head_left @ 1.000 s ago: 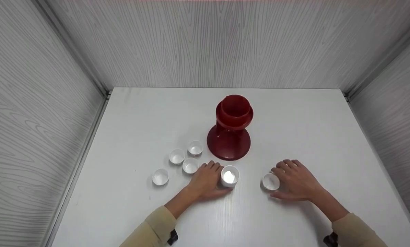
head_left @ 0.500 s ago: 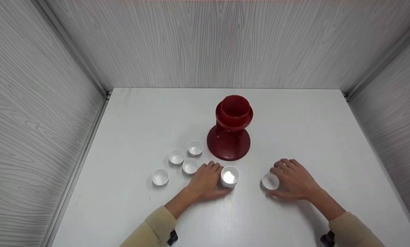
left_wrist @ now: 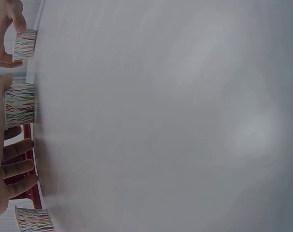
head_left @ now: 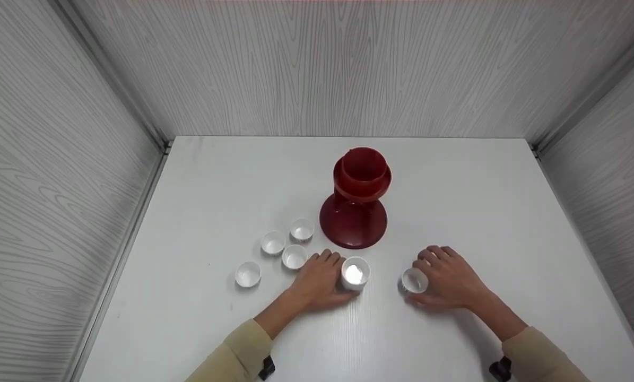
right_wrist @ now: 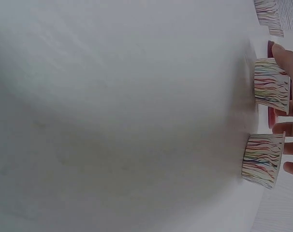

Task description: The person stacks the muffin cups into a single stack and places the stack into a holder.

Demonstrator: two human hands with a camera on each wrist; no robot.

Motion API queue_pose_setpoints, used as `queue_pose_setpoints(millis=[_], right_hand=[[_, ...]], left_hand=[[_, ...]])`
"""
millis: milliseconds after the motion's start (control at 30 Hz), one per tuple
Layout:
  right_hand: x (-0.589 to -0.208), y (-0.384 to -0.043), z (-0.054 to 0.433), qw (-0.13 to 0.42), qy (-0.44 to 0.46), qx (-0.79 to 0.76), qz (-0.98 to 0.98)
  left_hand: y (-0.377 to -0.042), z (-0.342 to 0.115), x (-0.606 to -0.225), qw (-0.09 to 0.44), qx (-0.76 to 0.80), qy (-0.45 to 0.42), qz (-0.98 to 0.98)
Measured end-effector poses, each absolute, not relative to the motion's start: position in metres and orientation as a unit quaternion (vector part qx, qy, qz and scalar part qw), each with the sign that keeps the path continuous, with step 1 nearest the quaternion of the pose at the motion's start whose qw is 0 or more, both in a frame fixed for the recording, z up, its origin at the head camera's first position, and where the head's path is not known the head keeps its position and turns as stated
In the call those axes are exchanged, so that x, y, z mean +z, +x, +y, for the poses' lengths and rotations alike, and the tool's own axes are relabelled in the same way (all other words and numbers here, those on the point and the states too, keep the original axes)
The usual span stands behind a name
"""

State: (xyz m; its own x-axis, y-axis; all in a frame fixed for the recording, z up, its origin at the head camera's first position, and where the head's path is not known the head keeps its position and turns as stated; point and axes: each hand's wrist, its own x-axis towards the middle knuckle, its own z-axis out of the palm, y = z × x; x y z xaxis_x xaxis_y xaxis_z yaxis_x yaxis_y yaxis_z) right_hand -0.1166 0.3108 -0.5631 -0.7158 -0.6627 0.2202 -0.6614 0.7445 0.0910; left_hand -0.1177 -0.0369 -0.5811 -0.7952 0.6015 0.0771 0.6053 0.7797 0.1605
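My left hand [head_left: 319, 278] grips a white paper cup [head_left: 355, 274] with coloured wavy lines, thumb on one side and fingers on the other. In the left wrist view this cup [left_wrist: 20, 104] stands at the table surface. To the right, my right hand [head_left: 449, 277] holds a similar paper cup [head_left: 415, 280] between thumb and fingers. Seen from the right wrist, that cup [right_wrist: 272, 84] has the thumb along its upper side, and another striped cup [right_wrist: 262, 159] stands beside the lower fingers. The head view does not show this other cup.
Several white paper cups [head_left: 274, 242] stand upright left of my left hand. A red plastic stand [head_left: 353, 225] with a round base and a cup-shaped top rises behind the hands. Grey wood-grain walls [head_left: 306, 69] enclose the white table [head_left: 200, 185] at the back and sides.
My right hand has slid slightly left with its paper cup, and its thumb lies closer along the cup's near side. My left hand and its cup have stayed in place.
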Motion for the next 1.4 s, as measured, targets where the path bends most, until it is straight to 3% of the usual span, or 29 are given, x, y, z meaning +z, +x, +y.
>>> queue_pose_setpoints(millis=[900, 1400], right_hand=[[-0.551, -0.116, 0.29, 0.136, 0.378, 0.001, -0.916], [-0.54, -0.115, 0.277, 0.173, 0.402, 0.013, -0.899]], left_hand=[[-0.118, -0.037, -0.582, 0.012, -0.099, -0.315, -0.944], [-0.118, -0.037, -0.583, 0.0, -0.107, -0.312, -0.944]])
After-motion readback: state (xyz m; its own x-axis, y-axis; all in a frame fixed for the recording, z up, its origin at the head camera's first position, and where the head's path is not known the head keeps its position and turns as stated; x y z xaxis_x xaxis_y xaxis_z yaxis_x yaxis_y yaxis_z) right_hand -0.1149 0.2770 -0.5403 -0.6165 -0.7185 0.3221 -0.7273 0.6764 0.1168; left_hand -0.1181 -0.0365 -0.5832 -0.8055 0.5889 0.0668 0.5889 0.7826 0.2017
